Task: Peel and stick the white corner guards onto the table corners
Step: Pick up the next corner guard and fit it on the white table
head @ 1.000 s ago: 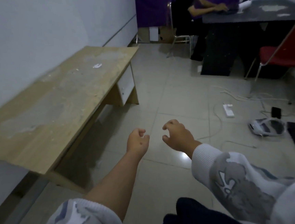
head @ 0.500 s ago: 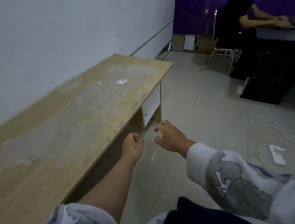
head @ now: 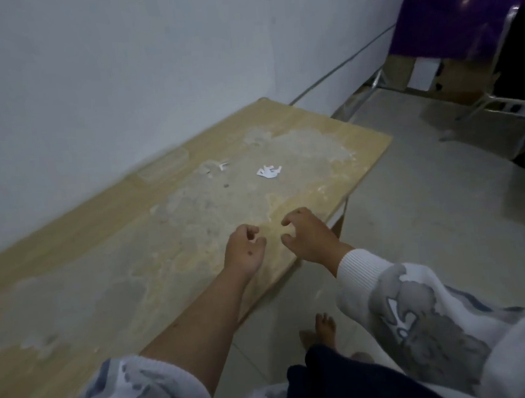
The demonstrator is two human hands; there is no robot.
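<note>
1. wooden, worn light-brown rectangular table top (head: 103, 276) lies under both hands.
2. left hand (head: 243, 251): fingers curled loosely, holding nothing.
3. right hand (head: 309, 239): fingers hooked apart, empty, just beside the left.
4. small white corner guard piece (head: 268, 171) lies on the table beyond both hands, well apart.

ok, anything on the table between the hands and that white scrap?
Head view: nothing, just bare worn tabletop between the left hand, right hand and white scrap.

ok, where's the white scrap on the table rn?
Head view: white scrap lies flat on the table toward its far right end, beyond both hands, a smaller white bit just left of it.
</note>
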